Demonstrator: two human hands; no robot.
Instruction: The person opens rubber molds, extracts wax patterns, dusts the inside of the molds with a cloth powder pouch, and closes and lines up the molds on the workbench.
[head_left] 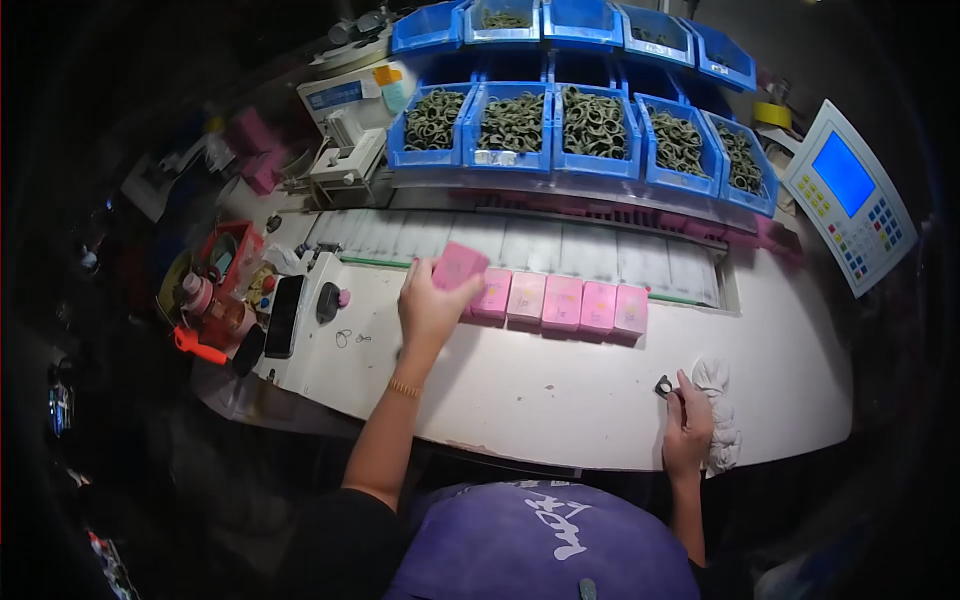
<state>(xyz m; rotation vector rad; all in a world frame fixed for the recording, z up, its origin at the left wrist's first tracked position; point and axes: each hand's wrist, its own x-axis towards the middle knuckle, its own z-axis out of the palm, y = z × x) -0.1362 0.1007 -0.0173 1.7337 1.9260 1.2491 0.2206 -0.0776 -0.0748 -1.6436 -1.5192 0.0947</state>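
Observation:
My left hand (425, 305) is closed around a pink block (460, 264), lifted and tilted at the left end of a row of pink blocks (563, 303) on the white table. Dark marks show on the blocks' top faces. My right hand (687, 425) pinches a small dark ring-shaped piece (663, 386) near the table's right front. Just right of that hand lie several crumpled white cloth bundles (712, 376), one behind another.
Blue bins (515, 125) holding dark green rings stand at the back, with more bins above. A control panel (850, 195) with a blue screen is at right. At left are a black phone (286, 315), a computer mouse (328, 302) and an orange-handled tool (200, 345).

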